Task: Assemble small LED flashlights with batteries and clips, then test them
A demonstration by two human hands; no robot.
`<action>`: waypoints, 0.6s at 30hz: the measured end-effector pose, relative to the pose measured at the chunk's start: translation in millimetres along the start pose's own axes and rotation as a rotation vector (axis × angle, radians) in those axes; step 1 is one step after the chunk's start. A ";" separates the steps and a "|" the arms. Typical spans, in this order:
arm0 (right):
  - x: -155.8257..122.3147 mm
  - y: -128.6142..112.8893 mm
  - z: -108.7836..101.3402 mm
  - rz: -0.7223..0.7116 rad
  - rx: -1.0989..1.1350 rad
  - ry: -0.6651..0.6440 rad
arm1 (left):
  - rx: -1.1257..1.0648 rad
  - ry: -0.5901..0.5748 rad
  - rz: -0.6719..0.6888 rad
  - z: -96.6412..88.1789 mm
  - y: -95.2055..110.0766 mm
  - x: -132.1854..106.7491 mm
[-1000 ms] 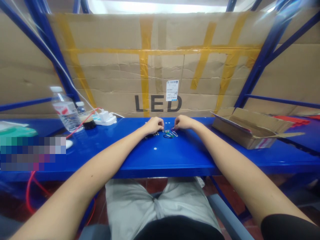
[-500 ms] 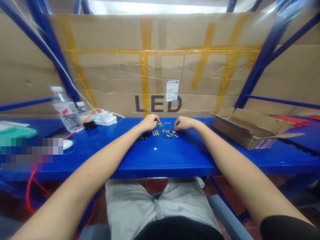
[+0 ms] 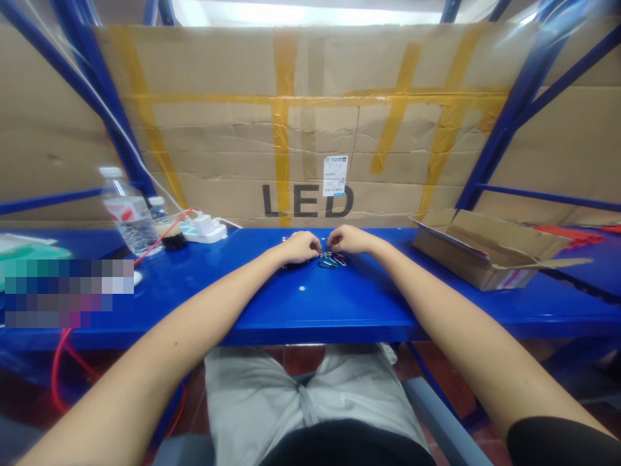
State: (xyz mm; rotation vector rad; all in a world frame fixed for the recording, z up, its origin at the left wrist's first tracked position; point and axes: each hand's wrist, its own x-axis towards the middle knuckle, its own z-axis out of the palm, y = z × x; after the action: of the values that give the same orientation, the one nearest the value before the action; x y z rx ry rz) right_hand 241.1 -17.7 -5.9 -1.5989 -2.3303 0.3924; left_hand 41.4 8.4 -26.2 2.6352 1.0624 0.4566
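Several small coloured carabiners [image 3: 334, 261], green, dark and reddish, lie in a loose cluster on the blue table. My left hand [image 3: 305, 246] is at the cluster's left side, its fingers bent together with the tips close to the small metal pieces there. Just to the right, my right hand [image 3: 350, 239] hangs over the back of the same cluster, thumb and fingers pinched. The two sets of fingertips are a short gap apart. Anything between them is too small to make out. My left hand covers part of the tabletop and the small parts under it.
A cardboard box [image 3: 485, 252] with raised flaps stands at the right. To the left are a water bottle [image 3: 127, 217], a smaller bottle of dark liquid [image 3: 169, 233] and a white power strip [image 3: 206, 231] with cables. A large cardboard sheet [image 3: 233, 149] closes off the back.
My left hand has moved right and slightly nearer, now covering the small silver pieces seen before. My right hand has shifted slightly left, so the fingertips are closer together.
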 end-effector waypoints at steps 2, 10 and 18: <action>0.2 1.1 -0.6 0.003 -0.014 0.023 | -0.033 0.018 0.011 2.1 1.6 0.6; 0.0 1.5 -2.5 0.016 -0.030 0.061 | 0.037 0.216 0.027 -9.4 -26.0 3.7; -2.3 -3.9 -2.6 0.029 -0.023 0.069 | 0.178 0.179 -0.106 -19.5 -51.7 -3.6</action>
State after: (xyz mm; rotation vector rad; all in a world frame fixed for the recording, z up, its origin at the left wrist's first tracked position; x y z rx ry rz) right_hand 239.6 -21.0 -2.3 -1.6313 -2.2706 0.3129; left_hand -0.7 44.4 -27.3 2.7133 1.3477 0.6099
